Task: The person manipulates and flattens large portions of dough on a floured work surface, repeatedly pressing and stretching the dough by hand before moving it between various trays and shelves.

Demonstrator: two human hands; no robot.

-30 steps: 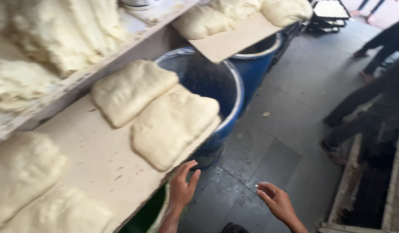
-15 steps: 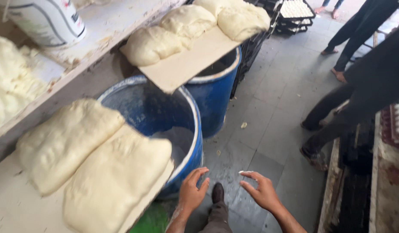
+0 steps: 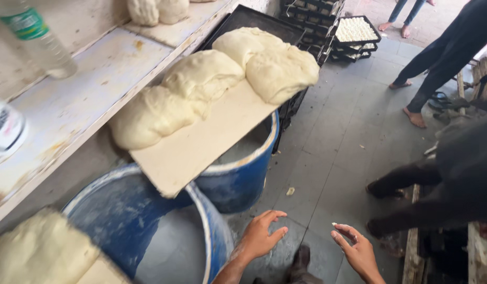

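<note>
My left hand [image 3: 260, 235] hangs open, palm down, just right of the rim of a big blue barrel [image 3: 214, 247]. Beside it, my right hand [image 3: 355, 250] is also open with fingers spread, over the grey tiled floor. Neither hand holds anything. A wooden board [image 3: 201, 142] rests across a second blue barrel [image 3: 243, 179] and carries several large lumps of pale dough [image 3: 201, 76]. Another dough lump [image 3: 35, 252] lies at the lower left.
A worn white shelf [image 3: 96, 73] runs along the left with a plastic bottle [image 3: 35, 37] on it. Black trays [image 3: 354, 31] are stacked at the back. Other people's legs [image 3: 438, 58] stand at the right; a dark-clothed person [image 3: 454, 179] crouches near wooden pallets.
The view has swung forward along the shelf: the board with dough lumps is now central and the lower dough lumps have slid to the bottom left. Both hands stay open, spread slightly wider apart.
</note>
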